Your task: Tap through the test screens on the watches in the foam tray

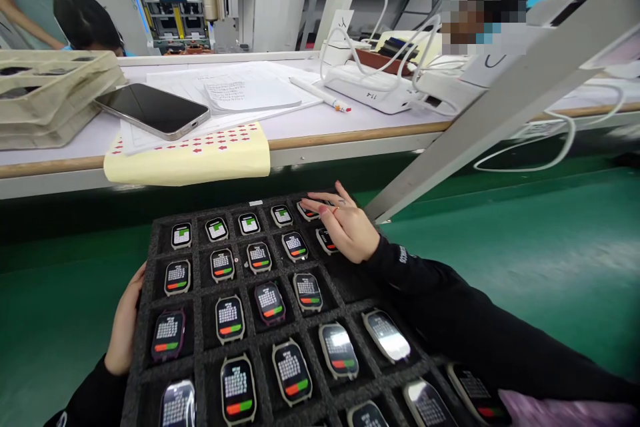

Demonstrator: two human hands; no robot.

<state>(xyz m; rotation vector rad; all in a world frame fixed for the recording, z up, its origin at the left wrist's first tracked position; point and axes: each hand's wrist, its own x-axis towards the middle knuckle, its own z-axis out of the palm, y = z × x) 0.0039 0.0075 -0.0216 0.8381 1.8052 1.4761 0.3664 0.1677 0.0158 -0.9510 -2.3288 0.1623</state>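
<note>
A black foam tray [145, 327] fills the lower middle, its compartments holding several smartwatch bodies without straps. My left hand [125, 327] grips the tray's left edge, its fingertips hidden behind the side. Over the far right corner reaches my right hand [353, 230], fingers stretched out and lying over a watch [307, 215] that they partly cover. Just below it, another watch [326, 240] is partly hidden by the hand. Most lit screens carry small text with a red and green bar, such as on one watch [238, 387]. Along the far row, a watch [181, 235] shows a white and green screen.
Beyond the tray runs a bench with a phone [155, 110], papers [250, 93], a pen [320, 93], a white cabled box [373, 90] and stacked plastic trays [50, 110]. A yellow sheet [195, 167] hangs over its edge. A slanted metal beam [480, 113] rises at right. Other people sit beyond.
</note>
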